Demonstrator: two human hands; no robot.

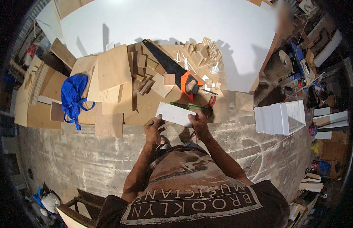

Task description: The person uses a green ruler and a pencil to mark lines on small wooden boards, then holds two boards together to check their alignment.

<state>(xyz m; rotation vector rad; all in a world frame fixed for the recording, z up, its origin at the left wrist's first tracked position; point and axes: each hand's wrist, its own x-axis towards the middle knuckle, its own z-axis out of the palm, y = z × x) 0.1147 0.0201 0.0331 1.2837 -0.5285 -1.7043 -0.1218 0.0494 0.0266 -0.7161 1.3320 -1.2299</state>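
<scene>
A white rectangular board [174,113] is held up between my two hands, in front of the work table's near edge. My left hand [153,127] grips its left end, thumb on top. At the right end my right hand [199,122] pinches the board, with the fingers partly hidden. Just beyond the board lies a green strip-like tool [184,106], partly covered by it, and a red-handled tool [211,103] is beside that. Farther off, a handsaw [165,59] with a black blade and orange handle rests across the table.
Thin wooden panels [113,72] and a blue cloth bag [74,93] crowd the table's left. Small wood blocks [201,53] stand at the back. White panels [281,117] stand on the right. A large white sheet [165,19] spans the far side.
</scene>
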